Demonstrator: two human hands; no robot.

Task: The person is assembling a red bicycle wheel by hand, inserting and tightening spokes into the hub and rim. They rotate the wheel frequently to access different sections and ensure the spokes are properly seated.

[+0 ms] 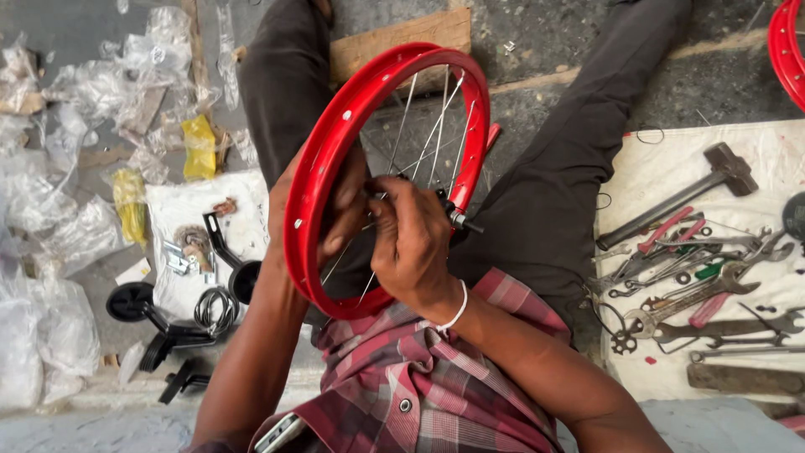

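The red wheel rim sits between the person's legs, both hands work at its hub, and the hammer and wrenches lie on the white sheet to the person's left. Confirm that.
Wrong side. In the head view the hammer and wrenches lie on the white sheet to the person's right. The red wheel rim, left hand and right hand are as stated.

Soft, even daylight fills the scene, with only faint shadows. The glossy red metal wheel rim [319,168] at centre is sharp and carries mild highlights. Left of it, crumpled clear plastic bags [50,210] glare white. Edges bow slightly.

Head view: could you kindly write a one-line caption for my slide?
Seated person's left hand and right hand work at the hub of a red spoked wheel rim.
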